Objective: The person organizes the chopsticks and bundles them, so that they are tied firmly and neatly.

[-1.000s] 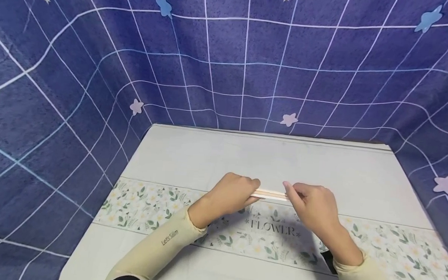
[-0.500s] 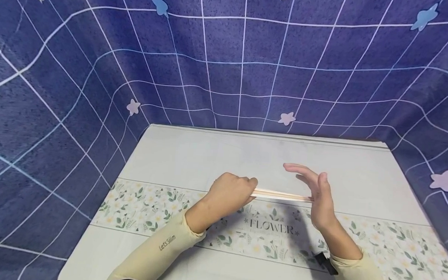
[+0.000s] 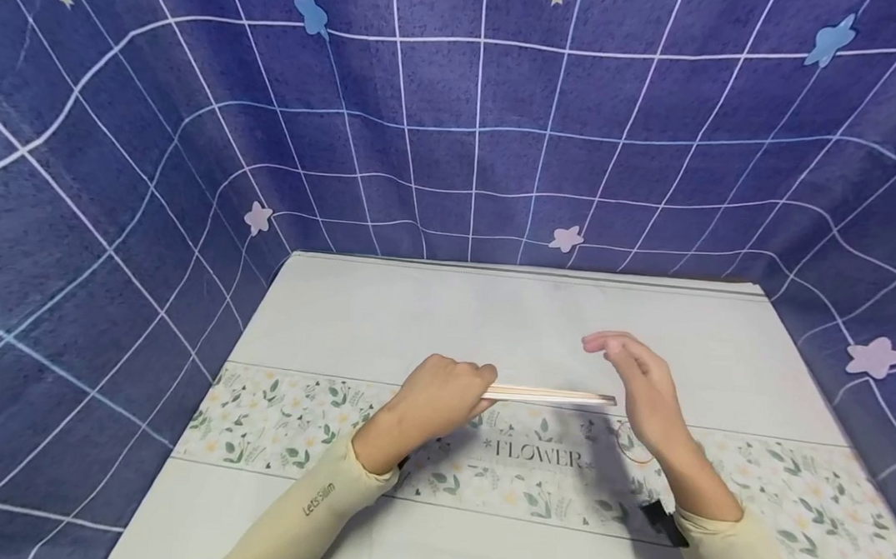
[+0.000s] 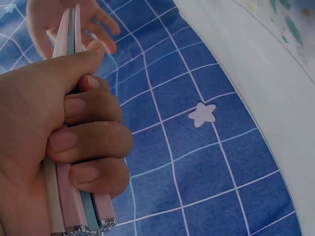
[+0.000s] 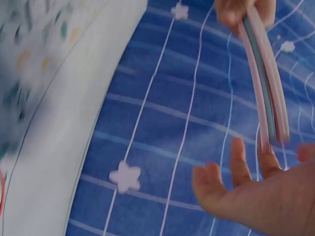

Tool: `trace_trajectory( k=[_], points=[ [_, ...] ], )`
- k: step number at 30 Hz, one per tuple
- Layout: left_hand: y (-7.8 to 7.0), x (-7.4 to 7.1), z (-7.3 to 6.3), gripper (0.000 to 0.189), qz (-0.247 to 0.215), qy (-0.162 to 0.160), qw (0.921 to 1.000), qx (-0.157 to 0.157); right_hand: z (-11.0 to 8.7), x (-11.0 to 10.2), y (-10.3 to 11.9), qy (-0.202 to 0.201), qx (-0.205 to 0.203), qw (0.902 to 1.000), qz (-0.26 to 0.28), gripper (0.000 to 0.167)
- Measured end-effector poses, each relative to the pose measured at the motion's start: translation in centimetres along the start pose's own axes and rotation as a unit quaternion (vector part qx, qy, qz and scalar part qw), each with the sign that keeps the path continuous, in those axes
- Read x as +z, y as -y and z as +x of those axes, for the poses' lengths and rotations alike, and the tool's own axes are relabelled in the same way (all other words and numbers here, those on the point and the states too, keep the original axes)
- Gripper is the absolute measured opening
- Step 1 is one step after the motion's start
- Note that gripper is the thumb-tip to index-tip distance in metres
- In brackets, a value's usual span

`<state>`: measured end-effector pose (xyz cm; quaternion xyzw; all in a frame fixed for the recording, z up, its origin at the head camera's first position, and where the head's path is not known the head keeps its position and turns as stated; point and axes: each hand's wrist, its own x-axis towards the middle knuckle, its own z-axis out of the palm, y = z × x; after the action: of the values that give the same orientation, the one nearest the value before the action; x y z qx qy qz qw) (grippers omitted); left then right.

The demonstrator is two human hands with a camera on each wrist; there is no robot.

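Note:
My left hand (image 3: 443, 396) grips a bundle of several chopsticks (image 3: 548, 395) held sideways over the table. In the left wrist view the fingers wrap round the chopsticks (image 4: 64, 184), which are pink, green and beige with silvery decorated ends below the fist. Beyond the far tips of the bundle, my right hand (image 3: 649, 397) is raised with its fingers extended and nothing in its grasp. A thin orange-red loop (image 3: 621, 450), like a rubber band, shows beside the right wrist, over the floral strip. In the right wrist view, the right hand's fingers (image 5: 238, 162) lie near the chopstick tips.
The white table (image 3: 386, 310) has a floral strip (image 3: 284, 414) printed with "FLOWER" across it. Blue curtains (image 3: 423, 162) with a grid and star pattern hang behind and along the sides. A black strap (image 3: 666, 522) sits by the right sleeve.
My right hand has let go of the chopsticks' right end and drawn away to the right. The thin loop now shows by that wrist. My left hand keeps its grip on the bundle.

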<state>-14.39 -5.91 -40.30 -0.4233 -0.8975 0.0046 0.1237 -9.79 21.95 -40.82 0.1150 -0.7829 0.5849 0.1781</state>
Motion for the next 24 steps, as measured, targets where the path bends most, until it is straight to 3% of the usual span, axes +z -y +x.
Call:
trace_trajectory(
  k=[5, 10, 14, 18, 24],
  points=[
    [0.1, 0.3, -0.3, 0.034, 0.007, -0.005, 1.0000, 0.002, -0.8, -1.4, -0.2, 0.064, 0.051, 0.9944, -0.067, 0.038],
    [0.0, 0.2, -0.1, 0.036, 0.010, -0.013, 0.9998, 0.010, -1.6, 0.0, -0.5, 0.149, 0.068, 0.9793, -0.118, 0.028],
    [-0.1, 0.4, -0.3, 0.033, 0.009, 0.000, 0.9999, 0.009, -1.8, 1.7, -0.6, 0.147, 0.093, 0.9721, -0.157, 0.040],
    [-0.3, 0.6, -0.3, 0.032, -0.001, 0.002, 0.9999, 0.015, -2.1, 2.0, -0.6, 0.116, 0.099, 0.9744, -0.165, 0.044],
    [-0.5, 0.4, -0.1, 0.049, -0.018, -0.018, 0.9993, 0.029, -2.1, 1.7, -0.6, 0.104, 0.083, 0.9770, -0.167, 0.042]
  ],
)
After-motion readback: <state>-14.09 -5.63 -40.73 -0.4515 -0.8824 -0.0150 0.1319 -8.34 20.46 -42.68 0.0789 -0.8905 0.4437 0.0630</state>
